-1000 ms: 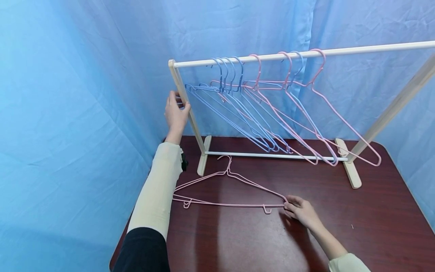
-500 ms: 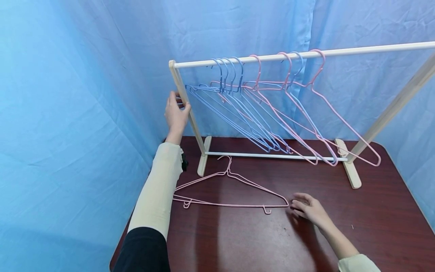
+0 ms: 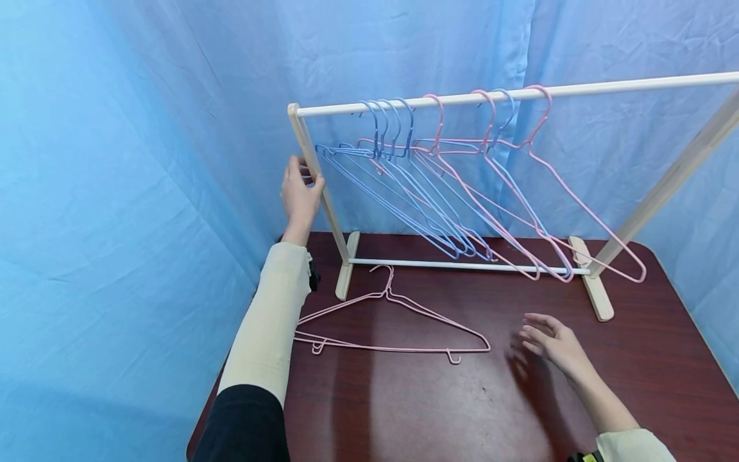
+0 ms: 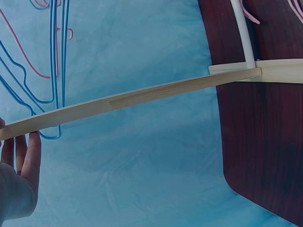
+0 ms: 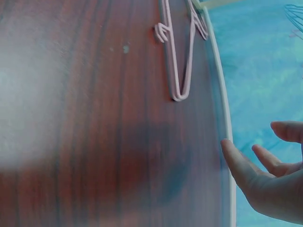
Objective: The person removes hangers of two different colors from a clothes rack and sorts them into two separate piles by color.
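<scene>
Left hand (image 3: 301,197): we're gripping the post (image 3: 331,215), presumably steadying the rack (image 3: 462,99).
Right hand (image 3: 553,345): we're hovering loose-fingered, empty, near tabletop pink hangers (image 3: 404,350).

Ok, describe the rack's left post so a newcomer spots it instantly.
Find the rack on the dark red table. At the rack's left end, beside the bunched blue hangers, stands a pale wooden post. Unlike the right post, this one has the left hand gripping it.
</scene>
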Tool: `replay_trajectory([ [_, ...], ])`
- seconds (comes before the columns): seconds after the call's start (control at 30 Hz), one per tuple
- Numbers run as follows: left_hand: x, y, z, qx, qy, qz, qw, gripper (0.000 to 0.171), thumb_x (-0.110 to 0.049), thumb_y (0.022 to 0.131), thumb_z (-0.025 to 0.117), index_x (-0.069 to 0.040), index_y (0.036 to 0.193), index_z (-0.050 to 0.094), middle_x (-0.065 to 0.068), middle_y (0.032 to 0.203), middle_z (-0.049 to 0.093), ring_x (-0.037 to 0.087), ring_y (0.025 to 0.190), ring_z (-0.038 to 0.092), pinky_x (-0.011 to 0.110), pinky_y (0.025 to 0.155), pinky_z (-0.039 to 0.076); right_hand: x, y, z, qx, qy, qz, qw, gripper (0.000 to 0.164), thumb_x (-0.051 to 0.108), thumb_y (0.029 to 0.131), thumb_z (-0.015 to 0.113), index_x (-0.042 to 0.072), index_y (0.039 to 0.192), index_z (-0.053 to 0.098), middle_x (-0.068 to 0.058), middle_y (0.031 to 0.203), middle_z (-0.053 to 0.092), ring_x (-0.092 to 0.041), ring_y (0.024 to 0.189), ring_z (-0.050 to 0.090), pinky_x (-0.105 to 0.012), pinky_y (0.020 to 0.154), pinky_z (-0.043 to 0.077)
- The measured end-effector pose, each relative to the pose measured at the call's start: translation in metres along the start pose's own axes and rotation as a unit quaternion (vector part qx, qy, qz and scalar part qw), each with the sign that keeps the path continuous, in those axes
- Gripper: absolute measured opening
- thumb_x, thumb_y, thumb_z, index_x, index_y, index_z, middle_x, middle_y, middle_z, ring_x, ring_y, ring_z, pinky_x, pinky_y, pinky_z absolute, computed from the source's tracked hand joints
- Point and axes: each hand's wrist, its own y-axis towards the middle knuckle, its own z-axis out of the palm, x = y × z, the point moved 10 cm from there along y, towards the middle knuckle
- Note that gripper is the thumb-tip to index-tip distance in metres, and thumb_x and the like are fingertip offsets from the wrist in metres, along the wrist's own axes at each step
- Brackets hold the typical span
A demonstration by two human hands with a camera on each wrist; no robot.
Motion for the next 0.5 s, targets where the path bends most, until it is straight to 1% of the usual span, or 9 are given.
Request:
replay_trajectory([
  [0.07, 0.000, 0.000, 0.000, 0.000, 0.001, 0.000, 1.0000, 0.033, -0.022, 0.098, 0.059, -0.010, 0.127, 0.048, 0.014, 0.123, 0.059, 0.028, 0.113, 0.064, 0.044, 0.093, 0.056, 0.005, 0.000, -0.005, 0.001, 0.022, -0.017, 1.000, 0.023, 0.005, 0.101, 0.055, 0.025, 0.111, 0.060, 0.024, 0.096, 0.067, 0.005, 0.086, 0.068, -0.018, 0.076, 0.060],
  [0.1, 0.000, 0.000, 0.000, 0.000, 0.001, 0.000, 1.0000, 0.033, -0.022, 0.098, 0.059, -0.010, 0.127, 0.048, 0.014, 0.123, 0.059, 0.028, 0.113, 0.064, 0.044, 0.093, 0.056, 0.007, 0.000, -0.008, 0.001, 0.036, -0.025, 0.999, 0.027, 0.004, 0.100, 0.056, 0.030, 0.107, 0.060, 0.023, 0.096, 0.068, 0.005, 0.086, 0.068, -0.018, 0.076, 0.060],
  [0.13, 0.001, 0.000, 0.000, 0.000, 0.002, -0.001, 1.0000, 0.034, -0.022, 0.098, 0.059, -0.010, 0.127, 0.048, 0.014, 0.123, 0.059, 0.028, 0.113, 0.064, 0.044, 0.093, 0.056, 0.009, 0.001, -0.011, 0.001, 0.047, -0.032, 0.998, 0.029, 0.003, 0.100, 0.056, 0.031, 0.106, 0.061, 0.022, 0.097, 0.069, 0.004, 0.086, 0.069, -0.018, 0.075, 0.060],
  [0.23, 0.001, 0.000, 0.001, 0.002, 0.000, -0.003, 1.0000, 0.034, -0.022, 0.098, 0.059, -0.009, 0.128, 0.048, 0.015, 0.124, 0.059, 0.028, 0.113, 0.064, 0.044, 0.093, 0.057, 0.010, 0.002, -0.023, 0.000, 0.063, -0.051, 0.997, 0.027, 0.006, 0.098, 0.060, 0.031, 0.108, 0.063, 0.021, 0.099, 0.070, 0.003, 0.088, 0.070, -0.018, 0.075, 0.060],
  [0.27, 0.002, 0.000, 0.001, 0.003, -0.001, -0.004, 1.0000, 0.034, -0.022, 0.098, 0.059, -0.009, 0.128, 0.048, 0.015, 0.124, 0.059, 0.028, 0.113, 0.064, 0.044, 0.093, 0.057, 0.009, 0.003, -0.027, 0.000, 0.062, -0.056, 0.996, 0.026, 0.007, 0.098, 0.062, 0.031, 0.109, 0.063, 0.021, 0.100, 0.070, 0.003, 0.089, 0.070, -0.018, 0.076, 0.060],
  [0.3, 0.002, 0.000, 0.001, 0.003, -0.001, -0.004, 1.0000, 0.034, -0.022, 0.098, 0.059, -0.009, 0.128, 0.048, 0.016, 0.124, 0.058, 0.028, 0.113, 0.064, 0.044, 0.093, 0.057, 0.008, 0.004, -0.032, -0.001, 0.075, -0.067, 0.995, 0.026, 0.006, 0.098, 0.061, 0.028, 0.112, 0.064, 0.019, 0.101, 0.071, 0.002, 0.091, 0.071, -0.019, 0.076, 0.060],
  [0.33, 0.002, 0.001, 0.002, 0.004, -0.002, -0.004, 1.0000, 0.034, -0.021, 0.098, 0.059, -0.009, 0.128, 0.048, 0.016, 0.124, 0.058, 0.028, 0.113, 0.064, 0.044, 0.093, 0.057, 0.007, 0.005, -0.038, -0.007, 0.083, -0.072, 0.994, 0.026, 0.005, 0.098, 0.061, 0.024, 0.115, 0.065, 0.017, 0.102, 0.072, 0.000, 0.091, 0.071, -0.019, 0.076, 0.060],
  [0.4, 0.002, 0.001, 0.002, 0.003, -0.004, -0.003, 1.0000, 0.034, -0.022, 0.098, 0.059, -0.010, 0.128, 0.048, 0.016, 0.125, 0.058, 0.028, 0.113, 0.064, 0.044, 0.093, 0.057, 0.008, 0.005, -0.045, -0.014, 0.072, -0.076, 0.994, 0.026, 0.008, 0.098, 0.062, 0.026, 0.117, 0.064, 0.019, 0.104, 0.071, 0.001, 0.093, 0.071, -0.019, 0.078, 0.060],
  [0.5, 0.002, 0.001, 0.001, 0.003, -0.005, -0.002, 1.0000, 0.034, -0.022, 0.098, 0.059, -0.010, 0.128, 0.048, 0.016, 0.125, 0.058, 0.028, 0.113, 0.064, 0.044, 0.093, 0.057, 0.017, 0.001, -0.054, -0.034, 0.095, -0.084, 0.991, 0.027, 0.005, 0.098, 0.060, 0.022, 0.118, 0.062, 0.017, 0.104, 0.072, 0.001, 0.093, 0.071, -0.019, 0.077, 0.060],
])
